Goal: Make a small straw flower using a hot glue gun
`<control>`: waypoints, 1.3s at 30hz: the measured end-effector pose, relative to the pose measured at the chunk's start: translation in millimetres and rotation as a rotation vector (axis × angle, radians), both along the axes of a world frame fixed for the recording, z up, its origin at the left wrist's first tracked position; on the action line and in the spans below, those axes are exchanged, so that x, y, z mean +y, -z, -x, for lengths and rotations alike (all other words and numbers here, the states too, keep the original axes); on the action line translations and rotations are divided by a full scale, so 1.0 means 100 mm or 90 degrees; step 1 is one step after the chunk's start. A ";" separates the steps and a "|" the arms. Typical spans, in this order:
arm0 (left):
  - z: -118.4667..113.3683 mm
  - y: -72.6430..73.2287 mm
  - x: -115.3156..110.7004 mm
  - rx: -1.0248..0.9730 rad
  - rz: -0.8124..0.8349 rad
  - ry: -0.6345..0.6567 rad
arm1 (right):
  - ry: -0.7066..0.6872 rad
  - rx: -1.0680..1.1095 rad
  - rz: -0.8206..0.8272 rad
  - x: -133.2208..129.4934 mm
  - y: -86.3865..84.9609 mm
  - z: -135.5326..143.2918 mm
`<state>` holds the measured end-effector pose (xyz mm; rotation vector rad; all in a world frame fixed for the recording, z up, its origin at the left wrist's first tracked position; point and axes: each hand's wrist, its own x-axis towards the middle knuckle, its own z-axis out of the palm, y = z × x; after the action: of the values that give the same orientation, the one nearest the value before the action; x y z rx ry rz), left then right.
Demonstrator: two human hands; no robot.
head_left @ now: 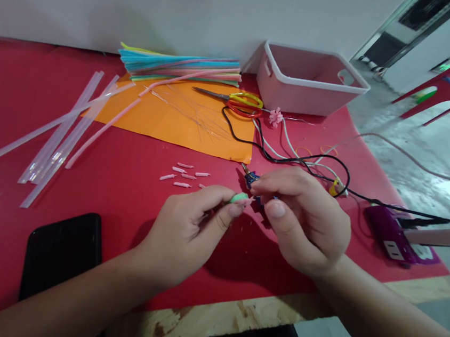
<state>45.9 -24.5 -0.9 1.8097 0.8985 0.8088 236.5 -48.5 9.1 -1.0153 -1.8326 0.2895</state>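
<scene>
The left hand is pinching, between thumb and forefinger, a small light-green piece with thin pink bits at its end, above the red, smooth worktop. The right hand is just beside it; its fingers are curved and its thumb stands apart from the forefinger. Whether its fingertips touch the pink bits, I cannot tell. Behind this hand, partly hidden, lies a dark blue tool with a metal nozzle. Several short, pink, fuzzy pieces lie scattered beyond the left hand. Farther back, an orange flat sheet carries thin clear strands, and scissors with yellow and red handles lie partly over it.
</scene>
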 end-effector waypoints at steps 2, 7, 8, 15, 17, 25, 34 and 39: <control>0.01 0.00 0.00 0.010 -0.031 -0.002 | 0.019 0.014 0.018 0.00 0.00 0.00; 0.02 -0.02 -0.02 0.041 -0.082 -0.016 | 0.014 0.016 0.026 0.00 0.01 0.01; 0.02 -0.03 -0.02 0.047 -0.086 -0.019 | 0.013 0.016 0.024 -0.01 0.01 0.01; 0.04 -0.03 0.00 0.071 -0.158 -0.014 | -0.018 0.002 0.014 -0.02 -0.02 0.01; 0.05 -0.03 0.01 0.070 -0.173 -0.012 | -0.045 0.005 0.013 -0.01 -0.02 0.01; 0.05 -0.04 0.02 0.081 -0.205 0.003 | -0.077 0.009 0.024 0.00 0.06 0.01; 0.05 -0.03 0.04 0.092 -0.328 0.020 | -0.130 0.070 0.147 -0.03 0.04 0.03; 0.05 -0.03 0.05 0.092 -0.380 0.036 | -0.179 0.092 0.192 -0.03 0.03 0.00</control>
<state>40.6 -19.7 1.7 2.4252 0.7360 0.9897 236.1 -51.2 6.2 -0.9081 -1.8320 0.8079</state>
